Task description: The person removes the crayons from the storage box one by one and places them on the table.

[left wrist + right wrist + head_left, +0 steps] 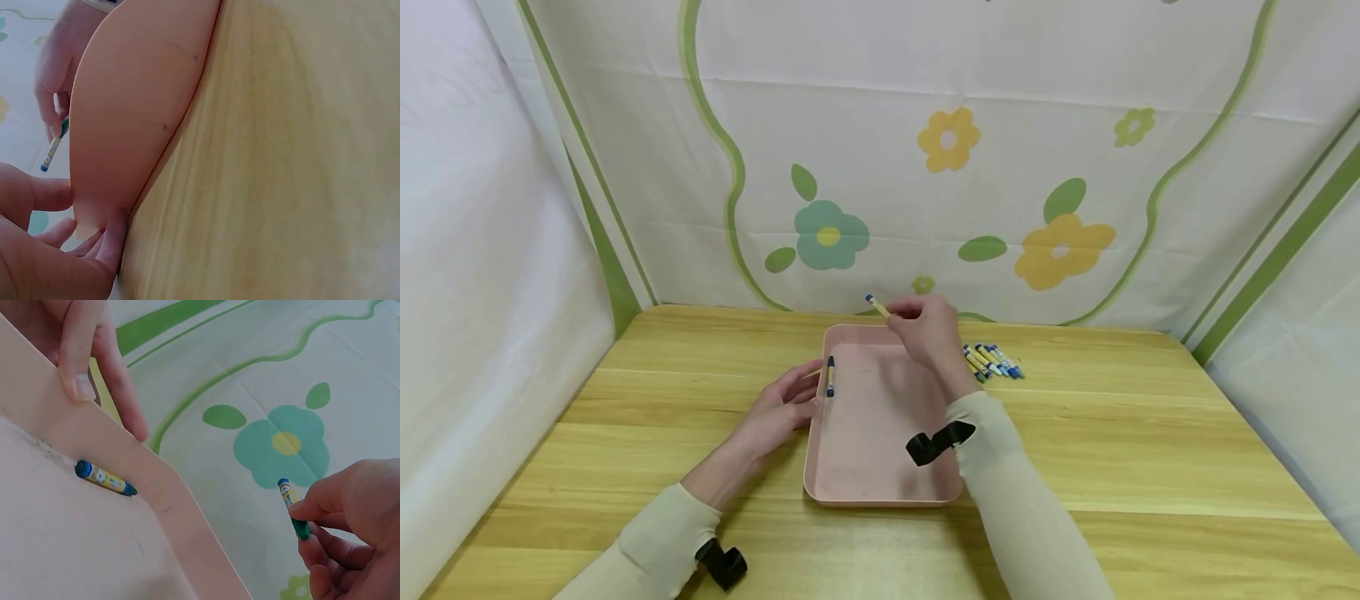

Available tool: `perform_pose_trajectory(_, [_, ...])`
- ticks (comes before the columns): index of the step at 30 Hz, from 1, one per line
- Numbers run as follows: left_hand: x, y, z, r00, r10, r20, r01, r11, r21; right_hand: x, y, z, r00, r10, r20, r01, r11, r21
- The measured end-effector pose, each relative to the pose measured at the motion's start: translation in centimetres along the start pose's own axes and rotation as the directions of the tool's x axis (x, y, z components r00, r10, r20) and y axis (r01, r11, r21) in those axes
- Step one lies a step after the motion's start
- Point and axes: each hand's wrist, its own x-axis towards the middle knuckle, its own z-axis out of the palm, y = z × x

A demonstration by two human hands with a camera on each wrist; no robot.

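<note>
A green crayon (291, 505) in a yellow-and-white wrapper with a blue end is pinched between the thumb and fingers of my right hand (927, 332), above the far edge of a pink tray (880, 475). My left hand (780, 414) rests against the outside of the tray's left wall, with its fingers touching the wall and rim. Inside the tray, along that left wall, lies a dark-tipped crayon (831, 377) with a blue and yellow wrapper. Several more crayons (992, 361) lie in a cluster on the table, right of the tray and partly behind my right wrist.
The tray sits on a wooden table (1150, 450). A white cloth (880, 167) printed with flowers and green lines hangs behind the table's far edge, and white cloth panels stand at both sides. A small black camera (936, 443) is strapped to the right wrist.
</note>
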Motion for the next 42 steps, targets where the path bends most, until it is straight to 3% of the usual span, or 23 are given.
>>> perform_pose_trajectory(21, [0.4,-0.2,0.0,1.000,-0.019,-0.020,0.019,1.000,-0.003,-0.3,4.7,-4.0,0.995,0.033,-0.093,-0.037,0.999,-0.034])
perform_pose_trajectory(31, [0.4,0.0,-0.1,0.999,-0.027,-0.022,0.027,1.000,0.001,-0.4,7.5,-4.7,0.981,-0.003,-0.193,-0.015,0.996,-0.092])
perform_pose_trajectory(42, [0.2,-0.1,0.0,1.000,-0.015,-0.019,0.015,1.000,-0.001,-1.2,10.7,-7.1,0.978,0.072,-0.198,-0.098,0.988,-0.121])
